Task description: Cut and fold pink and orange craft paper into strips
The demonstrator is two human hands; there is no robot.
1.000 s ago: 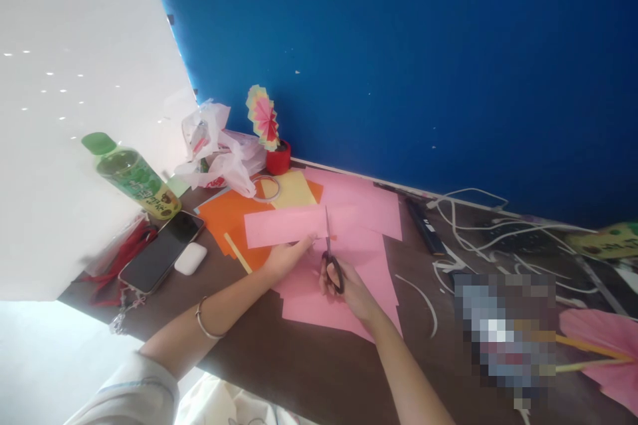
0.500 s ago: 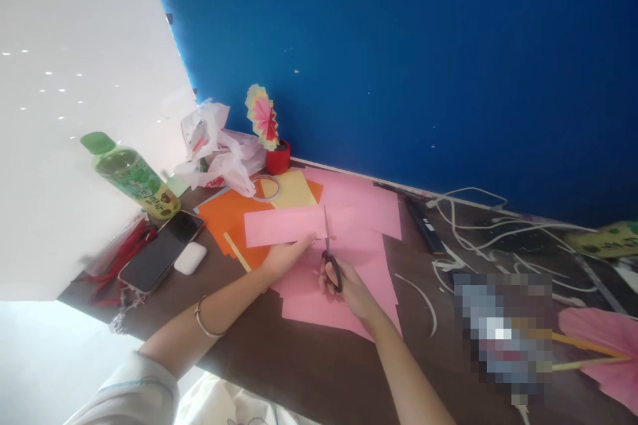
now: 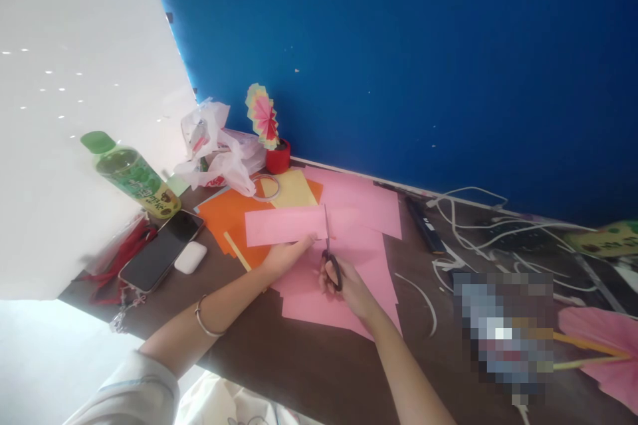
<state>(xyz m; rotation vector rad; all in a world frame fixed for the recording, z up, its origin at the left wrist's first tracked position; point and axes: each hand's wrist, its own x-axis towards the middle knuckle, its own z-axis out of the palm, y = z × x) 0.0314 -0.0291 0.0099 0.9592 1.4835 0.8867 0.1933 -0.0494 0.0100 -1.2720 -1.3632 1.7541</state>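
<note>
My left hand (image 3: pixel 289 257) grips the lower edge of a pink paper strip (image 3: pixel 279 224), thumb on top and the other fingers hidden beneath. In my right hand (image 3: pixel 341 282) are black-handled scissors (image 3: pixel 327 246), their blades pointing away from me at the strip's right end. The blades look nearly together; whether paper lies between them I cannot tell. Under both hands spread larger pink sheets (image 3: pixel 361 272). Orange paper (image 3: pixel 219 216) and a yellow sheet (image 3: pixel 292 189) lie partly beneath the strip on the left.
A green bottle (image 3: pixel 134 176), a phone (image 3: pixel 162 252) and a white earbud case (image 3: pixel 190 257) are on the left. Behind stand a plastic bag (image 3: pixel 224 153) and a paper rosette (image 3: pixel 264 118) by a red tape roll (image 3: pixel 278 158). White cables (image 3: pixel 456 219) tangle at the right.
</note>
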